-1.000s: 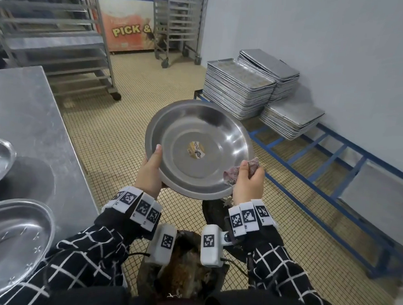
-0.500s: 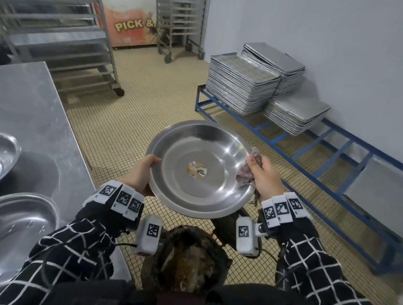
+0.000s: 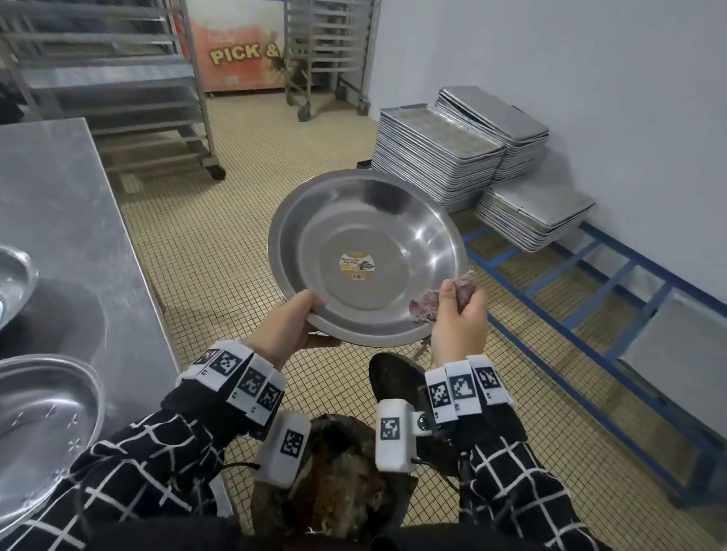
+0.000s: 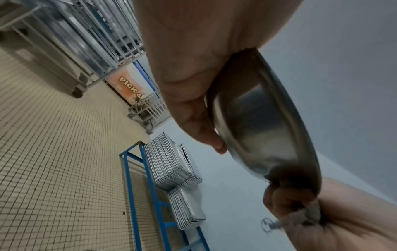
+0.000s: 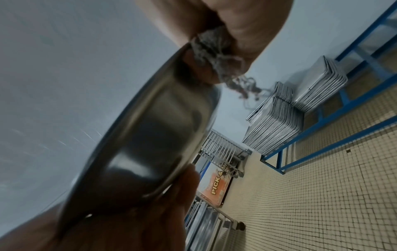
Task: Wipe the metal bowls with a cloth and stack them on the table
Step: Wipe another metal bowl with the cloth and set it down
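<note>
Beyond, "PICK &" freezer (image 3: 235, 50); stickered bowl (image 3: 367, 254) in left hand (image 3: 284, 330), cloth (image 3: 445, 299) in right hand (image 3: 459, 319) (both gripping).

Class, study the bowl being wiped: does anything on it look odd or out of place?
Yes. A product sticker is still stuck at the centre of the metal bowl, inside the surface being cleaned. The cloth in the right hand looks frayed, with loose threads.

Left hand (image 3: 284, 330) grip curled; right hand (image 3: 459, 321) fisted
</note>
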### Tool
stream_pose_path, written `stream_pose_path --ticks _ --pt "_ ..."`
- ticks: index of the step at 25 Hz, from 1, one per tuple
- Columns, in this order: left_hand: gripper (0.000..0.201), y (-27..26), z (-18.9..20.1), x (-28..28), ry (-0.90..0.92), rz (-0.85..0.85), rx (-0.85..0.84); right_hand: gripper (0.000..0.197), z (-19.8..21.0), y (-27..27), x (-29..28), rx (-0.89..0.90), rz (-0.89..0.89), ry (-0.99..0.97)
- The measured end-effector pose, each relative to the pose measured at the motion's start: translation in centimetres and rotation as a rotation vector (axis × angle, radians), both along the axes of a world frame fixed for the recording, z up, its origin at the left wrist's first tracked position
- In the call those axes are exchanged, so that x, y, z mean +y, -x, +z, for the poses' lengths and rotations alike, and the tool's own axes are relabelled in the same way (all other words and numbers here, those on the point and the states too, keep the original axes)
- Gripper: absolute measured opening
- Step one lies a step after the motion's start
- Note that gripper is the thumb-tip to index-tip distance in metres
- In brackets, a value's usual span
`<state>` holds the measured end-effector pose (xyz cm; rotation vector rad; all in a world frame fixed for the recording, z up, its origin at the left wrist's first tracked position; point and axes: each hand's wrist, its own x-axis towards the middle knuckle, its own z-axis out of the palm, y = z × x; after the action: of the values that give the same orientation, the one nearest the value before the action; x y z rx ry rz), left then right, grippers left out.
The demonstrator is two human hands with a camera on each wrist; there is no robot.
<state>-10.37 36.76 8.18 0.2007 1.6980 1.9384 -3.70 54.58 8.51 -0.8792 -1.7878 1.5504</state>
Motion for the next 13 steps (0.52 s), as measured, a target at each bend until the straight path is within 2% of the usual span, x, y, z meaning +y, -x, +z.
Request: stream_pose_path --ticks 2,5,8,11,13 --pt "0.026 0.2 -0.2 -0.9 -0.063 -0.038 -0.003 0.024 0.2 -0.3 1.2 -0.027 0.058 -0.036" --pt "0.042 0.9 -0.5 -2.5 -0.162 0.055 -0.058 0.022 0.0 -0.8 3.4 -0.102 0.208 -0.046" --pt "0.031 1.6 -0.5 -3.7 -0.187 0.060 -0.087 0.022 -0.3 -1.5 4.5 -0.149 0.343 -0.031" --pt "0.026 1.8 -0.2 -3.7 -0.094 0.143 -0.107 0.017 -0.3 -2.2 4.0 -0.144 0.356 -0.004" --pt "0.026 1.7 0.0 -3.2 -0.061 0.219 -0.072 0.022 -0.1 -2.3 2.9 -0.128 0.284 0.004"
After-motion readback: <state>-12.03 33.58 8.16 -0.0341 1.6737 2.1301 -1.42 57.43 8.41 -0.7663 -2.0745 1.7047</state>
